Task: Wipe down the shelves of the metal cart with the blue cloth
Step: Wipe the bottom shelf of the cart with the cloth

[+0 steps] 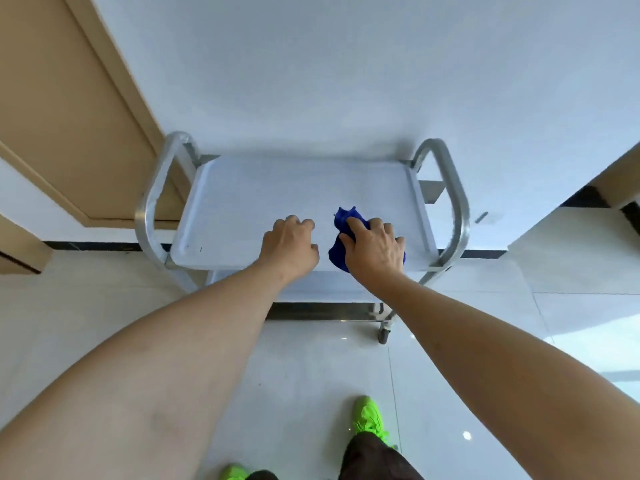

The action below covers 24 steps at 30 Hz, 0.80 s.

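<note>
The metal cart (242, 188) stands against a white wall, its top shelf a pale tray between two tubular side handles. A crumpled blue cloth (341, 220) lies on the right half of that shelf, pressed down under my right hand (372, 245), whose fingers spread over it. My left hand (289, 245) rests beside it near the shelf's front middle, fingers curled, holding nothing. A lower shelf (325, 287) shows as a strip under the front edge; most of it is hidden.
A tan door (62, 109) is at the left of the cart. A cart wheel (384, 332) rests on the glossy tiled floor. My bright green shoes (369, 419) stand on the floor in front of the cart. A dark skirting runs along the wall.
</note>
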Tool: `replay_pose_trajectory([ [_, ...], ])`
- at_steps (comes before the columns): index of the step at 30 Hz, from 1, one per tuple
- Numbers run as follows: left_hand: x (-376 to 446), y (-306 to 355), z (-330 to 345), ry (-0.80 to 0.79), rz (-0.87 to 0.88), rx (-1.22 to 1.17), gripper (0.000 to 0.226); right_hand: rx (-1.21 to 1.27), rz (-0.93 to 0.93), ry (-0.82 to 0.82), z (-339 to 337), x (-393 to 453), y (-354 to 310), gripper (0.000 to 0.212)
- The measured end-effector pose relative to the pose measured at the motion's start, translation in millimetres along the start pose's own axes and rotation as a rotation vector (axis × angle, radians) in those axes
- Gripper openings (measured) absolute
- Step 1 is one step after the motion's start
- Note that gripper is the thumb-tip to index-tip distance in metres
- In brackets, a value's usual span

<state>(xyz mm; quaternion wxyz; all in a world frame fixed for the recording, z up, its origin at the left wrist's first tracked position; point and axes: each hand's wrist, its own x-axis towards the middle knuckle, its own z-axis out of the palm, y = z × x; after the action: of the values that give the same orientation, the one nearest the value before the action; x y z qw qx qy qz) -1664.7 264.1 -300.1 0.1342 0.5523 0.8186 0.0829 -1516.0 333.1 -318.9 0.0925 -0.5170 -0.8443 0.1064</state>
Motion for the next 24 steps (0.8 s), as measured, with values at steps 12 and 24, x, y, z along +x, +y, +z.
replay_pose_trajectory([
  [12,105,163,-24,0.039,0.194,0.068,0.042,0.016,0.178,0.116,-74,77,146,0.027],
  [24,188,210,27,-0.036,0.123,0.037,0.038,-0.071,0.13,-0.042,-42,184,221,0.028],
])
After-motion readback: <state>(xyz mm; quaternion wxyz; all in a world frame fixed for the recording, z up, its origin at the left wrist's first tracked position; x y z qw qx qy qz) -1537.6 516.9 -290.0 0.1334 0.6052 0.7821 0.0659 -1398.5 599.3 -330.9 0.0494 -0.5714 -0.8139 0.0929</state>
